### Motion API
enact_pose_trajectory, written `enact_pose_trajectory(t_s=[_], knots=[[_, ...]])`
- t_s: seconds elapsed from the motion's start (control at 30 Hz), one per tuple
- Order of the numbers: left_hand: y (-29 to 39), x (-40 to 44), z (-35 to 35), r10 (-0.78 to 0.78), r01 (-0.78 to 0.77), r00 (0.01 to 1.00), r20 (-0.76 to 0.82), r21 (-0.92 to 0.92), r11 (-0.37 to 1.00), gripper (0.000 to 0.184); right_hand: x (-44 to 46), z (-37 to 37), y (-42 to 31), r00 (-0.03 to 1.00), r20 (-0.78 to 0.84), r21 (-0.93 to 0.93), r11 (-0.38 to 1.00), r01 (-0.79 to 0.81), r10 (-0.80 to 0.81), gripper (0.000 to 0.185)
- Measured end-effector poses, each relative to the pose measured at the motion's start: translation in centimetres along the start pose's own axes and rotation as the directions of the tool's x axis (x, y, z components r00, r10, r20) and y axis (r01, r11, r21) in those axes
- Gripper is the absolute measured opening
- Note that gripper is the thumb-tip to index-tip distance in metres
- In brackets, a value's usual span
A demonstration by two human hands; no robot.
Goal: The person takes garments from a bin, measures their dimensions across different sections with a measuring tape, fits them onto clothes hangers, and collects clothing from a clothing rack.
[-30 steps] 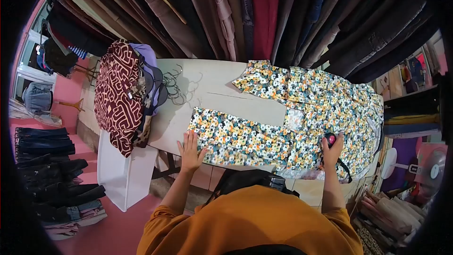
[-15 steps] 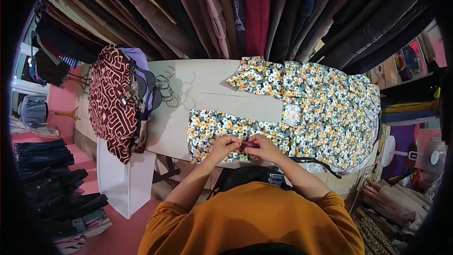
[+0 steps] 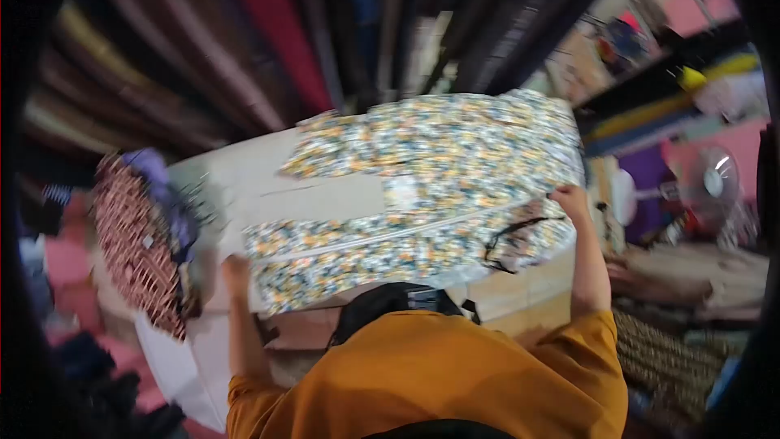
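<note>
A floral garment (image 3: 479,142) in white, yellow and teal lies spread over the pale table, one sleeve reaching left along the near side. A narrow white tape measure (image 3: 390,236) is stretched taut across it between my two hands. My left hand (image 3: 236,272) is closed around the tape's left end, just past the sleeve's edge. At the garment's right side, my right hand (image 3: 571,199) pinches the other end. Motion blurs the fingers of both hands. A thin black strap (image 3: 508,236) lies on the garment's near right part.
Patterned maroon and purple clothes (image 3: 138,236) are heaped at the table's left end, with wire hangers (image 3: 199,195) beside them. Hanging trousers (image 3: 268,32) line the far side. A fan (image 3: 715,179) and folded fabrics (image 3: 682,276) are on the right.
My hands, together before on a small dark red object over the near sleeve, have moved wide apart. The white tape now spans between them. The view has turned and shifted right.
</note>
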State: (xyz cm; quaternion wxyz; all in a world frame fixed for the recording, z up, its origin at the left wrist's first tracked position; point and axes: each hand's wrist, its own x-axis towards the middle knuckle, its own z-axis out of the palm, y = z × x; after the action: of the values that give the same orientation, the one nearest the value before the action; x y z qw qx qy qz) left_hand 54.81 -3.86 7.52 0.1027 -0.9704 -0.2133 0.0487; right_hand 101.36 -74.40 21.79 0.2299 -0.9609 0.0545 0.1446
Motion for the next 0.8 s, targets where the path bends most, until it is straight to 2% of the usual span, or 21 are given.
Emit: enact_pose_trajectory(t_s=[0.03, 0.07, 0.1, 0.17, 0.27, 0.3, 0.37, 0.5, 0.57, 0.6, 0.63, 0.67, 0.7, 0.73, 0.77, 0.8], knots=[[-0.3, 0.4, 0.3, -0.164, 0.158, 0.986, -0.009, -0.218, 0.963, 0.016, 0.8, -2.1, 1.8, 0.999, -0.049, -0.079, 0.997, 0.000, -0.004, 0.049], [0.0, 0.9, 0.2, -0.261, 0.235, 0.965, -0.032, -0.342, 0.910, 0.015, 2.2, -3.2, 4.5, 0.994, -0.103, -0.085, 0.996, -0.030, 0.021, 0.052], [1.4, 1.4, -2.1, -0.335, 0.295, 0.939, -0.073, -0.323, 0.899, 0.010, 3.5, -4.3, 6.8, 0.989, -0.145, -0.089, 0.995, -0.047, 0.034, 0.055], [3.1, 1.6, -5.6, -0.359, 0.279, 0.931, -0.071, -0.498, 0.821, 0.008, 3.9, -5.9, 7.7, 0.968, -0.244, -0.156, 0.983, -0.097, 0.057, 0.058], [3.3, 1.9, -5.3, -0.425, 0.364, 0.905, -0.016, -0.487, 0.794, 0.009, 5.2, -5.3, 9.4, 0.956, -0.275, -0.036, 0.992, -0.121, 0.106, 0.057], [3.4, 2.1, -5.2, -0.419, 0.358, 0.908, -0.018, -0.485, 0.798, 0.009, 5.5, -4.8, 9.7, 0.962, -0.250, -0.085, 0.987, -0.136, 0.111, 0.056], [3.0, 2.1, -4.9, -0.469, 0.451, 0.881, 0.056, -0.397, 0.800, 0.014, 6.1, -2.8, 11.2, 0.960, -0.266, -0.088, 0.990, -0.113, 0.086, 0.058], [4.5, 1.8, -6.2, -0.503, 0.476, 0.863, 0.049, -0.412, 0.777, 0.015, 4.9, -1.4, 10.3, 0.957, -0.289, -0.083, 0.995, -0.055, 0.029, 0.059], [5.3, 2.1, -7.1, -0.537, 0.507, 0.842, 0.049, -0.409, 0.759, 0.012, 4.9, -1.6, 10.2, 0.960, -0.274, -0.104, 0.991, -0.089, 0.058, 0.061], [5.0, 2.4, -6.9, -0.554, 0.556, 0.825, 0.111, -0.342, 0.758, 0.010, 5.0, -1.7, 10.3, 0.961, -0.272, -0.096, 0.992, -0.082, 0.053, 0.061], [4.8, 2.5, -6.5, -0.577, 0.602, 0.798, 0.173, -0.272, 0.751, 0.013, 4.8, -1.8, 10.1, 0.962, -0.269, -0.098, 0.993, -0.074, 0.045, 0.051], [4.0, 2.9, -4.6, -0.507, 0.539, 0.839, 0.198, -0.173, 0.824, 0.022, 5.2, -1.7, 10.6, 0.963, -0.262, -0.084, 0.992, -0.092, 0.067, 0.060], [2.4, 3.2, -3.4, -0.436, 0.463, 0.870, 0.233, -0.075, 0.883, 0.033, 4.9, -1.8, 10.3, 0.957, -0.279, -0.065, 0.992, -0.108, 0.086, 0.060], [2.7, 4.1, -5.3, -0.443, 0.504, 0.827, 0.346, -0.107, 0.857, 0.041, 6.2, -0.7, 12.6, 0.951, -0.279, 0.140, 0.985, -0.099, 0.135, 0.058], [4.1, 5.9, -8.3, -0.439, 0.548, 0.775, 0.455, -0.135, 0.826, 0.049, 5.2, -1.0, 11.3, 0.920, -0.377, 0.153, 0.987, -0.048, 0.103, 0.053], [4.3, 7.1, -8.9, -0.343, 0.417, 0.811, 0.474, -0.059, 0.907, 0.041, 4.0, -1.5, 9.3, 0.940, -0.285, 0.355, 0.931, -0.078, 0.188, 0.046]])
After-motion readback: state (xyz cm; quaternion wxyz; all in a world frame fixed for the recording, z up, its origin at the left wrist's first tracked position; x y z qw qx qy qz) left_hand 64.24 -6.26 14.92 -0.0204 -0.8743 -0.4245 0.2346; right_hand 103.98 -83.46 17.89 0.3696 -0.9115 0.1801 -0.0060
